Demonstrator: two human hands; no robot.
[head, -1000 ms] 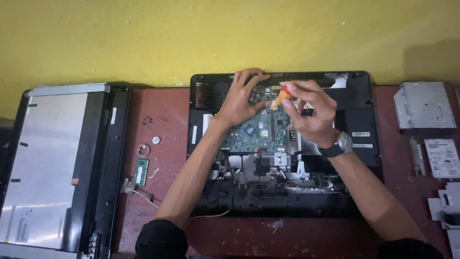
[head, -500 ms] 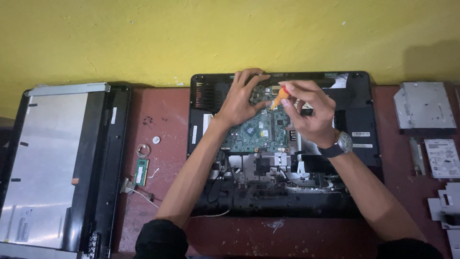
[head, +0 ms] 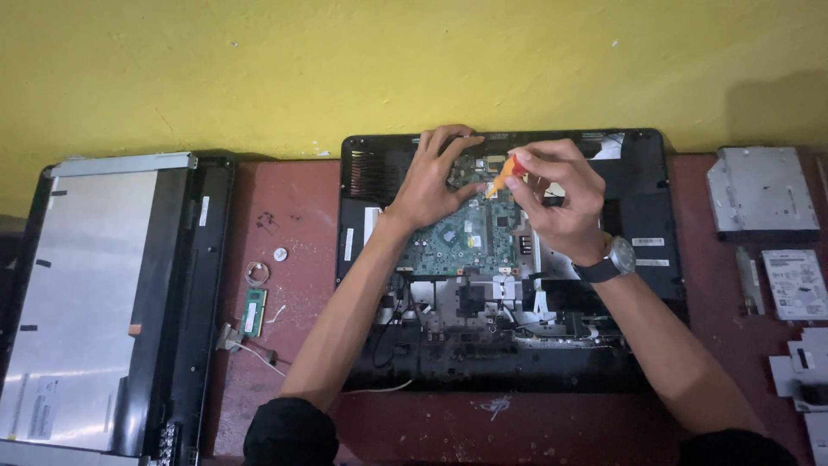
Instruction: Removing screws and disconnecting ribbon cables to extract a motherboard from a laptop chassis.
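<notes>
While the left hand (head: 431, 185) lay spread, steadying the green circuit board (head: 461, 237), the right hand (head: 552, 198) pinched an orange-handled screwdriver (head: 502, 177); board not out yet, near the table's far edge.

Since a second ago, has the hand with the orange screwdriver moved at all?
No. The right hand holds the orange screwdriver at the same spot over the green board, near the black case's top edge.

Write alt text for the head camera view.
Two bare hands work over an opened laptop base: the right hand holds an orange-handled tool above the green circuit board, the left hand resting beside it. A detached screen panel lies left.
</notes>
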